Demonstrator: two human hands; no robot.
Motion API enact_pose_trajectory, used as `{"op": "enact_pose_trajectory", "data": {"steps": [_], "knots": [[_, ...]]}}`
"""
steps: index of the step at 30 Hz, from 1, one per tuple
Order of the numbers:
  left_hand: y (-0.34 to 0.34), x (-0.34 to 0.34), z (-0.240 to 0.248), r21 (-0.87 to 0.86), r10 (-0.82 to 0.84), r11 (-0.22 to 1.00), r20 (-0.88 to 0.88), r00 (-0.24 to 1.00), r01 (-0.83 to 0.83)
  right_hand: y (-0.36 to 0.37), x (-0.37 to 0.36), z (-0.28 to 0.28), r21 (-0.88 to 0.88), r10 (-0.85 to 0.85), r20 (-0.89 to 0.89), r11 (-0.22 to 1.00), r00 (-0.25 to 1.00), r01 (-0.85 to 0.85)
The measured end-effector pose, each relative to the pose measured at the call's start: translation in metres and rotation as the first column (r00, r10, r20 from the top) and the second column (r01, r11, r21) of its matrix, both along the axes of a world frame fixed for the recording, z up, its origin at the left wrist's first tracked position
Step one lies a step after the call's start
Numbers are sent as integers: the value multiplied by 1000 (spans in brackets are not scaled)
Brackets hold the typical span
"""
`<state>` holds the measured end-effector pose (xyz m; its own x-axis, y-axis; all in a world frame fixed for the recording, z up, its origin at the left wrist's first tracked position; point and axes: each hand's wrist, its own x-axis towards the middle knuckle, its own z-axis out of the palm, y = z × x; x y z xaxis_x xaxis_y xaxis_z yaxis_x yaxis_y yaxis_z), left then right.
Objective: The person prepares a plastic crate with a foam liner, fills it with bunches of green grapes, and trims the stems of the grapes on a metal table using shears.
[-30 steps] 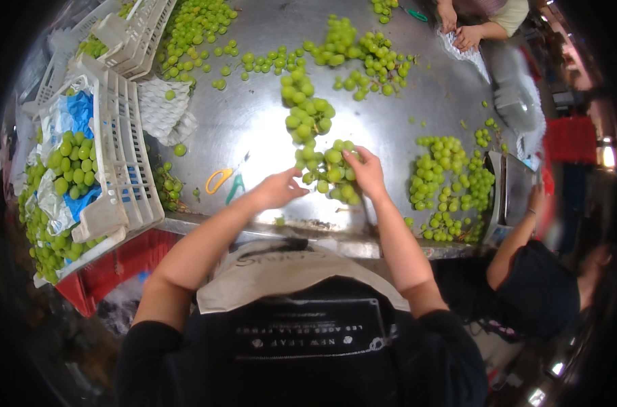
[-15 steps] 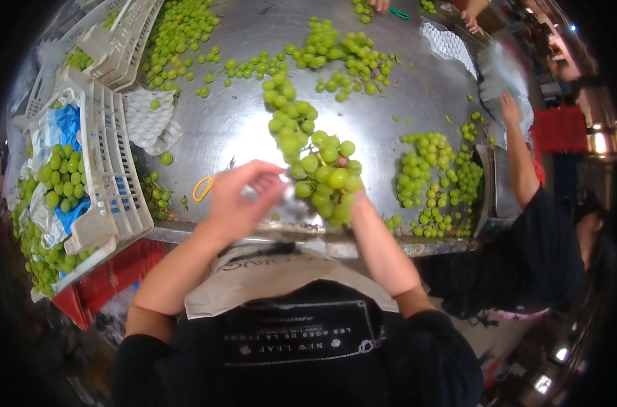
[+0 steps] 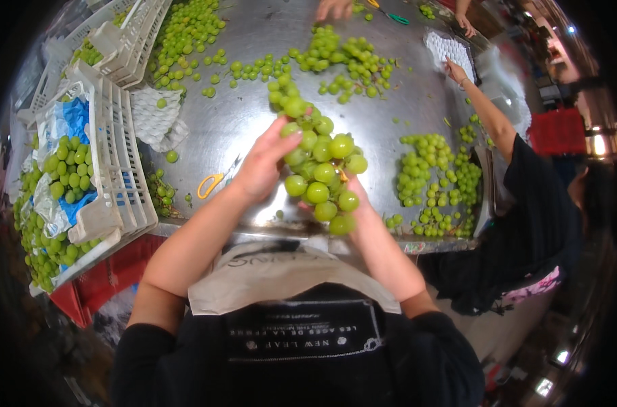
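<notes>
The person's 2 hands [image 3: 261,163] hold a green grape bunch [image 3: 320,166] above a metal table [image 3: 257,34].

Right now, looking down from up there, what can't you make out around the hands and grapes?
All in the head view:
- Right hand: most of its fingers are hidden behind the grape bunch, so its grip is unclear.
- Scissors: partly hidden by the left forearm.
- Co-worker's hand at top: blurred, and cut off by the upper edge.
- Far white crate: cut off by the upper edge.
</notes>
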<state>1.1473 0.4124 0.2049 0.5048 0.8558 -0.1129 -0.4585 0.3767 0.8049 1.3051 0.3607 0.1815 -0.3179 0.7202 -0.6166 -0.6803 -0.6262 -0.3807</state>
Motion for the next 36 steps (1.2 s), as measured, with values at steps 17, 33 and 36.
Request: {"op": "enact_pose_trajectory", "data": {"steps": [17, 33, 36], "knots": [[-7, -7, -4, -90, 100, 992, 62, 993, -94, -10, -9, 22, -14, -23, -115, 1000, 993, 21], [4, -3, -10, -437, 136, 898, 400, 906, 58, -19, 4, 53, 458, -39, 221, 886, 975, -68], [6, -5, -16, -486, 130, 866, 443, 887, 116, -19, 19, 55, 433, 8, 576, 845, 817, -313]]}}
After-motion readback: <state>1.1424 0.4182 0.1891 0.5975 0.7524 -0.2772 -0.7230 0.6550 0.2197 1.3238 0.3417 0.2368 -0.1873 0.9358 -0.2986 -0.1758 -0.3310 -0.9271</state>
